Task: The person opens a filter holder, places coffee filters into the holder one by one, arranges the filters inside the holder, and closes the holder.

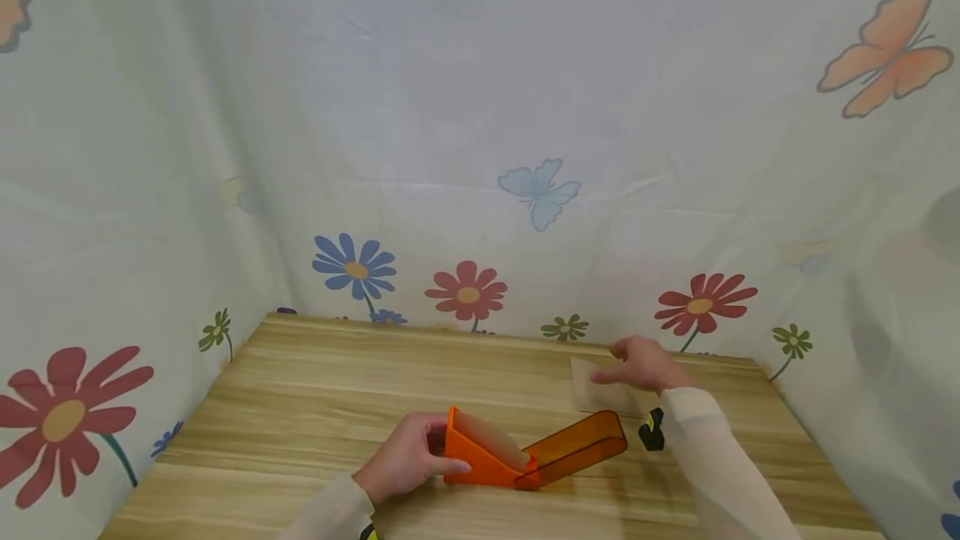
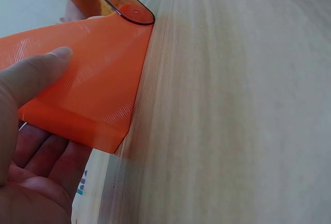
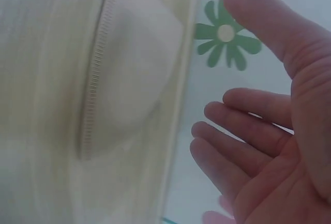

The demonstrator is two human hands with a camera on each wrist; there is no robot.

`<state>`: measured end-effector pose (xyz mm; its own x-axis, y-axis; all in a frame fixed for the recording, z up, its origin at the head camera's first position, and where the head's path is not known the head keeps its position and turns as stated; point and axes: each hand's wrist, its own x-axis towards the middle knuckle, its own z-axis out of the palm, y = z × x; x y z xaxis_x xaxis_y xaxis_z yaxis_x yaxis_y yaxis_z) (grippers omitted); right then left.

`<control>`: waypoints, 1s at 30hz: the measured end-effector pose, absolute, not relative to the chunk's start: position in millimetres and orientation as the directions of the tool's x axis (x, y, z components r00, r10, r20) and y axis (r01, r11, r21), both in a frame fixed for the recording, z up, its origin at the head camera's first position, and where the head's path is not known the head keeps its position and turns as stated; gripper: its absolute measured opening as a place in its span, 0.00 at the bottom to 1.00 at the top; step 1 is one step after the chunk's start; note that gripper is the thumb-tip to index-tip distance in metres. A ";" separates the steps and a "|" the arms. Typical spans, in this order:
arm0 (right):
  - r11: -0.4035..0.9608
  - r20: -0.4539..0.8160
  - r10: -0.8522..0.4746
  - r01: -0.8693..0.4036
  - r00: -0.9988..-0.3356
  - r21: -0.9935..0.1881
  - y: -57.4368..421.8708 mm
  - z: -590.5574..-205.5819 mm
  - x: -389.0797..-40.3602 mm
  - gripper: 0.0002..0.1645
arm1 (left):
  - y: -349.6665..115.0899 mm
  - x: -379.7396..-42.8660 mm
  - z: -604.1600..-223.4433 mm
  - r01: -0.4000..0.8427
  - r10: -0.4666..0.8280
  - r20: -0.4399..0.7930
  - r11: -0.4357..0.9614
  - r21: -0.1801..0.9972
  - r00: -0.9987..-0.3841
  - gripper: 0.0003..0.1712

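Note:
My left hand (image 1: 405, 452) grips the back end of a wedge-shaped orange holder (image 1: 476, 461), thumb on its near side and fingers behind it. A see-through amber lid (image 1: 573, 448) swings open from the holder's right end on a round hinge. In the left wrist view, the thumb lies on the holder's ribbed side (image 2: 88, 79), and its lower edge is at the tabletop. To the right, my right hand (image 1: 641, 363) hovers with spread, relaxed fingers by a flat pale paper piece (image 1: 588, 394). The right wrist view shows its crimped seam, like a paper coffee filter (image 3: 134, 74).
A wood-grain table (image 1: 360, 373) extends below both hands. White cloth walls (image 1: 420, 107) with printed flowers and butterflies surround its back and sides. The right hand is close to the table's back edge. A black and yellow item (image 1: 652, 430) sits at the right cuff.

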<state>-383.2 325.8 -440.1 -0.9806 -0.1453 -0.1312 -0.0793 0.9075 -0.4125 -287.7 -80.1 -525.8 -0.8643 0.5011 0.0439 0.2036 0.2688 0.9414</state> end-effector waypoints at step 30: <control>0.899 -0.148 -0.075 -0.002 -0.986 -0.437 311.4 -452.3 -376.7 0.38 | -79.4 -286.7 -527.7 0.211 0.497 0.048 0.278 0.937 -0.866 0.22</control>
<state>-376.7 311.4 -452.3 -0.9861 -0.0746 -0.1482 -0.0024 0.8994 -0.4371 -286.7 -79.4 -527.7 -0.8664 0.4970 0.0481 0.2114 0.2778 0.9371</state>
